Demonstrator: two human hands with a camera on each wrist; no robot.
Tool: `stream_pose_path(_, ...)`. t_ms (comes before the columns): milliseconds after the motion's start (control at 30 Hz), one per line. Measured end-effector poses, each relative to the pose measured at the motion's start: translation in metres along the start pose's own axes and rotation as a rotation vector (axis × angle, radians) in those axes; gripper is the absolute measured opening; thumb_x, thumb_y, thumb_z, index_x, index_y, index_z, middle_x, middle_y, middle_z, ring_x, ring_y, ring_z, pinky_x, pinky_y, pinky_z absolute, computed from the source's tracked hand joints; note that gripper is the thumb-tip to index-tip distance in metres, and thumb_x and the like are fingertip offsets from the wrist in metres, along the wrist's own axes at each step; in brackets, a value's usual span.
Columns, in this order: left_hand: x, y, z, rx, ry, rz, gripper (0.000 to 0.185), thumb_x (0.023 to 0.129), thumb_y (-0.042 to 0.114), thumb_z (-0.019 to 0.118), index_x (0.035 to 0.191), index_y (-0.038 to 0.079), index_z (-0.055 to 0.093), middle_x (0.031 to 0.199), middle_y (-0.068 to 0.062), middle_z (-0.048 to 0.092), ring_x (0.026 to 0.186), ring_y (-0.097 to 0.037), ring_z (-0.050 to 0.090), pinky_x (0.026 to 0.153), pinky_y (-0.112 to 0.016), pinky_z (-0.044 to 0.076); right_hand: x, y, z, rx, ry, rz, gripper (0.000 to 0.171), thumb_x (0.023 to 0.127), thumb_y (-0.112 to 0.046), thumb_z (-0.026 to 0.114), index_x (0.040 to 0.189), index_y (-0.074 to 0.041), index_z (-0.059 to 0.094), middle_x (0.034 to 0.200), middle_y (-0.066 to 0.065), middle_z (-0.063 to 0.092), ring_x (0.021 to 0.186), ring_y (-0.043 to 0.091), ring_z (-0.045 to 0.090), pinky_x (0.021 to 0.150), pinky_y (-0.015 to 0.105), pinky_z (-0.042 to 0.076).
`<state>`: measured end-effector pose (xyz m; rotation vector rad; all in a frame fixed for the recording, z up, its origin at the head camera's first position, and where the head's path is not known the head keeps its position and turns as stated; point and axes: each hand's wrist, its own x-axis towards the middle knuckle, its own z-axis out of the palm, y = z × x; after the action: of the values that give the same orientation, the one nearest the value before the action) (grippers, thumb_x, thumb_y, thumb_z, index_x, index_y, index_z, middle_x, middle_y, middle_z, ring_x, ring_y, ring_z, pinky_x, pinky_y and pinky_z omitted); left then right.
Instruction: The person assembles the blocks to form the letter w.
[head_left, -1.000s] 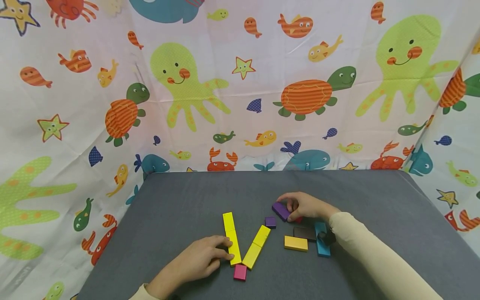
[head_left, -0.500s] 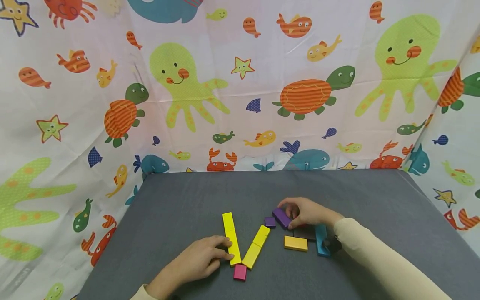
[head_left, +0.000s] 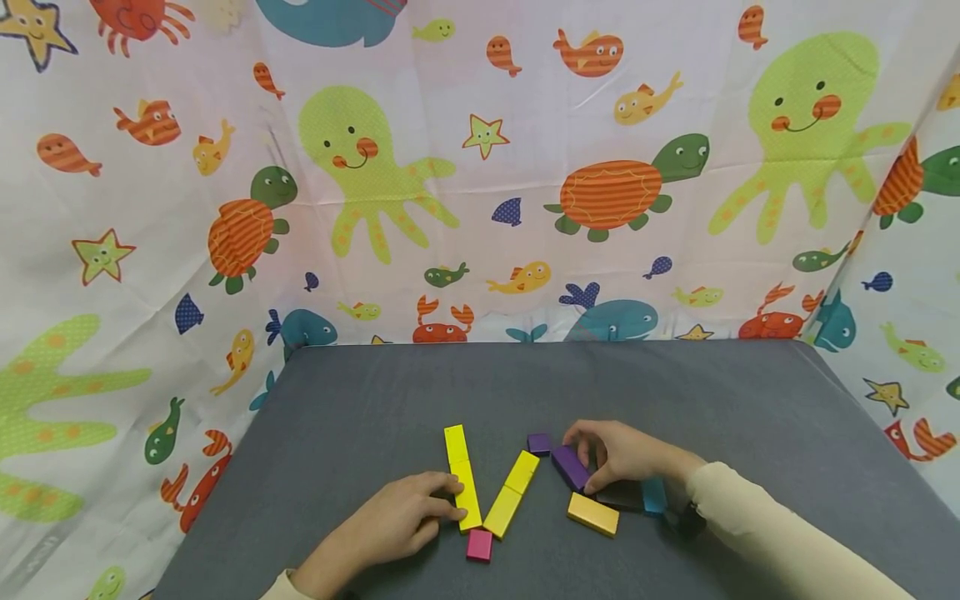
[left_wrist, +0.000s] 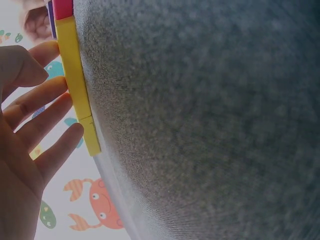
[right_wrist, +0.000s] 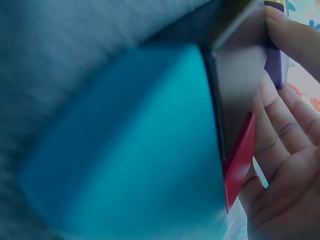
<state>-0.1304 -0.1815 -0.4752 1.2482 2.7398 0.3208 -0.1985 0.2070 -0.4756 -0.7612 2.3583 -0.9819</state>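
Presently, a long purple block (head_left: 571, 467) is pinched between the thumb and curled fingers of the right hand (head_left: 626, 454), near the front edge of the grey table (head_left: 375, 392) and right of its middle. A black block (head_left: 618, 495) and a teal block (head_left: 653, 495) are partly covered by that hand; in the right wrist view the teal block (right_wrist: 125, 150) and the black block (right_wrist: 237, 85) fill the frame, with a red block (right_wrist: 240, 162) seen beneath the palm. An orange-yellow block (head_left: 592, 513) lies just in front of the held piece, and a small purple cube (head_left: 538, 442) just behind it.

The left hand (head_left: 390, 525) is laid flat near the front edge, left of centre, its fingers relaxed and nearly straight, the fingertips (left_wrist: 67, 85) touching the side of a straight yellow bar (head_left: 462, 477). No object is grasped by it. A second, slanted yellow bar (head_left: 512, 493) lies just right of the first, and a magenta cube (head_left: 480, 545) lies between their front ends.
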Motion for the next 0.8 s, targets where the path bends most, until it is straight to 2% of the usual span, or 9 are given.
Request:
stream_pose_path(300,-0.002,-0.001,0.002,0.002,0.037,0.031,0.034,0.093,0.015,0.062,0.12,0.032,0.071,0.133,0.007,0.061,0.121,-0.012,0.06,0.1,-0.036,0.055,-0.013,-0.004,0.013,0.041,-0.03,-0.045,0.057,0.074,-0.029,0.086,0.123,-0.019,0.057,0.094,0.001,0.064,0.064,0.008,0.06,0.06,0.024,0.054)
stream_pose_path(600,-0.001,-0.002,0.004,0.015,0.039,0.036,0.034,0.092,0.015,0.062,0.12,0.033,0.071,0.134,0.007,0.061,0.122,-0.012,0.06,0.1,-0.036,0.055,-0.007,-0.011,0.018,-0.048,0.094,-0.041,0.057,0.075,-0.034,0.085,0.122,-0.014,0.06,0.097,-0.003,0.065,0.068,0.003,0.056,0.059,0.021,0.05)
stream_pose_path(800,0.0,-0.001,0.002,0.011,0.016,0.015,0.035,0.093,0.016,0.062,0.121,0.034,0.07,0.134,0.008,0.06,0.122,-0.012,0.059,0.101,-0.037,0.055,-0.003,-0.012,0.02,-0.078,0.112,-0.042,0.057,0.074,-0.033,0.086,0.122,-0.015,0.061,0.097,-0.003,0.065,0.067,0.001,0.054,0.059,0.019,0.048)
